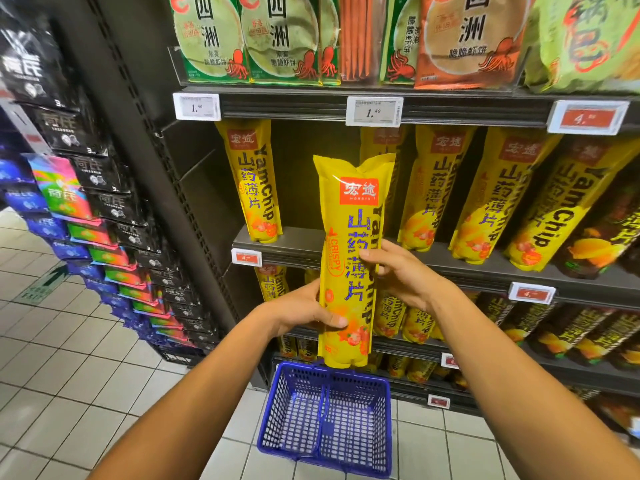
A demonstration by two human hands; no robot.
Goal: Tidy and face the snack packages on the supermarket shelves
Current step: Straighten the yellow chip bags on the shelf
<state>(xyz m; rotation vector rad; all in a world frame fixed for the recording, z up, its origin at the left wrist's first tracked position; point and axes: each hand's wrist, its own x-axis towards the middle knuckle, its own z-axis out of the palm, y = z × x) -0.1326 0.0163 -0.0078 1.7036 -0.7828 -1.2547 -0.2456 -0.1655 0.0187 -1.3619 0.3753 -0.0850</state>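
A tall yellow Yam Chip package [353, 230] stands upright in the air in front of the shelves, its printed face toward me. My left hand [304, 311] grips its lower left side, thumb across the front. My right hand [398, 271] holds its right edge at mid height, fingers curled round it. On the middle shelf [294, 245] one yellow package [252, 181] stands at the left, a gap follows, and several more packages [485, 192] lean to the right.
A blue plastic basket [327, 419] sits on the tiled floor below the held package. Green and orange snack bags [284, 39] fill the top shelf. A display of black and coloured packs [104, 209] stands at the left. Lower shelves hold more yellow and dark packages.
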